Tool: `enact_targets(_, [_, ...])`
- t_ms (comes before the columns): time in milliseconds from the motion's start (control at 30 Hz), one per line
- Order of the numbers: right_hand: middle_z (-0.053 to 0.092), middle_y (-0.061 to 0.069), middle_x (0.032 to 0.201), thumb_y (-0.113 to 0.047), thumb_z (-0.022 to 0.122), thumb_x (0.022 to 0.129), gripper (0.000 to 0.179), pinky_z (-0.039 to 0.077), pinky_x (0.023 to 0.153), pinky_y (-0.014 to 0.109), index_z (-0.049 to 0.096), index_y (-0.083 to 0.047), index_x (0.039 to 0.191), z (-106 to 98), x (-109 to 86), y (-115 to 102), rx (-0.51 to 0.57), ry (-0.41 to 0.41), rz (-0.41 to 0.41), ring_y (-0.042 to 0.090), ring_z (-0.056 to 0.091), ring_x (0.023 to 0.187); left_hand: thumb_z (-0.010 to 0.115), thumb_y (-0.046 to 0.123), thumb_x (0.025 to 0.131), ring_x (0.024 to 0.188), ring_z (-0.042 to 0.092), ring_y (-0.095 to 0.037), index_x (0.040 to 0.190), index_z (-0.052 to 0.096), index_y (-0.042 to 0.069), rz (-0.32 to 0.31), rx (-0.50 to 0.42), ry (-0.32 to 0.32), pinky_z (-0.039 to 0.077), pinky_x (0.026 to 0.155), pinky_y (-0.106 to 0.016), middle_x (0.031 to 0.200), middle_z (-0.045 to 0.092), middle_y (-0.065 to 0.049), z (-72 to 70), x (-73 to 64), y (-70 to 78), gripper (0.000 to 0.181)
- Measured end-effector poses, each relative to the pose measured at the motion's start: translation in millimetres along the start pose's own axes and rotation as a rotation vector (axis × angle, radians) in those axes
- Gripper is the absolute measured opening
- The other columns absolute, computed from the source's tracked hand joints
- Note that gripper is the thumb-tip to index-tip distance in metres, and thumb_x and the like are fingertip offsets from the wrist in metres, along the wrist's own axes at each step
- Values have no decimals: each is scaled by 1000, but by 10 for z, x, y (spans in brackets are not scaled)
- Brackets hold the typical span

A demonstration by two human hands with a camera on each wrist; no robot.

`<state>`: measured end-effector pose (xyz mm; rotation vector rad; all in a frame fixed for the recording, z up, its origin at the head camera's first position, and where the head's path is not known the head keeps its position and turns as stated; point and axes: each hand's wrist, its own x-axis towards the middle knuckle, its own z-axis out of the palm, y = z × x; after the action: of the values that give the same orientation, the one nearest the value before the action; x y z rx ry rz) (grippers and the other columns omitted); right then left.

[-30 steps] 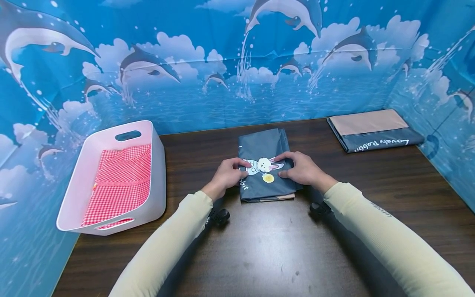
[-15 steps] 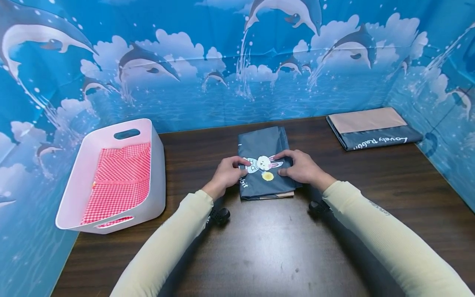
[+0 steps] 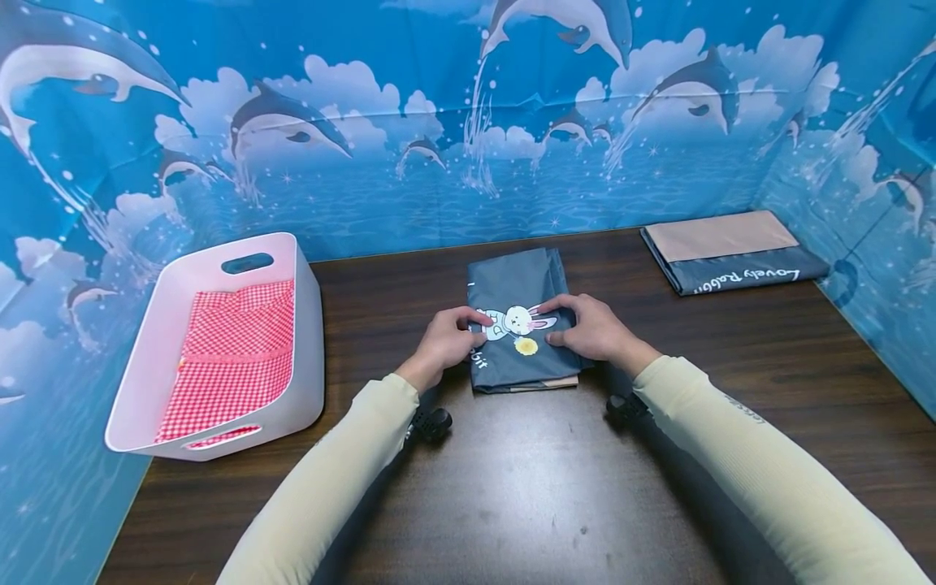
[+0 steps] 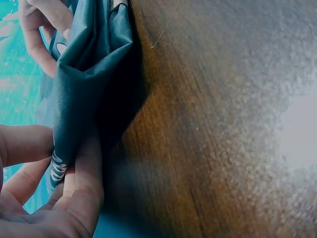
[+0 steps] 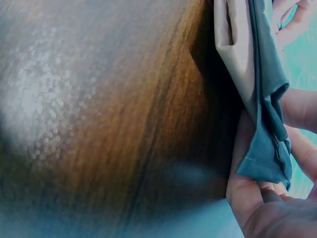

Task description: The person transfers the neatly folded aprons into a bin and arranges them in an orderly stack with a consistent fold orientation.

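Observation:
A folded dark grey cloth [image 3: 512,280] with a white rabbit and yellow flower print lies in front of me at the middle of the table. My left hand [image 3: 448,340] grips its left edge, thumb on top and fingers tucked beneath, as the left wrist view shows. At the opposite edge, my right hand [image 3: 591,329] pinches the layers the same way. Seen from the right wrist, beige layers [image 5: 237,54] show under the grey fabric. The fingers under the cloth are hidden in the head view.
On the left stands a white bin [image 3: 310,341] with handle holes, holding red-and-white checked cloth [image 3: 234,357]. A second folded grey and beige cloth [image 3: 731,252], lettered "Lovely Rabbit", lies at the back right. A blue dolphin-print curtain [image 3: 409,203] borders the dark wooden table [image 3: 512,504].

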<state>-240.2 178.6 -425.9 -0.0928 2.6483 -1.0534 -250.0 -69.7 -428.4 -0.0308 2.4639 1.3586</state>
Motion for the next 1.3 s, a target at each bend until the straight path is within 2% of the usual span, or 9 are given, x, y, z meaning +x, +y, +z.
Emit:
enact_targets(433, [49, 23, 160, -16, 73, 101, 43, 34, 126, 64, 68, -17, 144, 20, -23, -29, 9, 22, -18, 42, 43, 148, 69, 7, 101, 100, 52, -26, 121, 80, 13, -17, -13, 9, 42, 78, -33, 109, 59, -9, -14, -33, 16, 23])
enact_targets(633, [53, 23, 157, -16, 75, 99, 45, 37, 125, 62, 70, -16, 143, 59, -8, -7, 3, 55, -29, 42, 46, 148, 69, 7, 102, 94, 54, -23, 121, 81, 14, -28, -23, 4, 46, 74, -30, 110, 60, -8, -21, -27, 23, 24])
enact_targets(933, [52, 23, 158, -14, 74, 100, 45, 37, 125, 61, 69, -14, 145, 66, -12, -37, 35, 68, -12, 41, 46, 148, 68, 8, 103, 107, 53, -27, 123, 80, 15, -46, -20, -3, 44, 84, -35, 122, 61, -10, -71, -28, 56, 25])
enact_targets(1100, [50, 22, 159, -14, 74, 100, 46, 37, 125, 61, 68, -16, 146, 1, -1, -105, 51, 76, -18, 40, 45, 148, 67, 9, 104, 113, 52, -28, 125, 80, 15, -34, -41, 0, 44, 89, -37, 127, 60, -11, -154, -44, 122, 26])
enact_targets(1300, [49, 21, 160, -16, 74, 101, 46, 39, 123, 58, 67, -16, 146, -179, 10, -264, 91, 95, -46, 38, 45, 144, 66, 9, 105, 115, 50, -27, 129, 78, 15, -19, -103, -8, 47, 93, -40, 132, 58, -11, -351, -54, 304, 27])
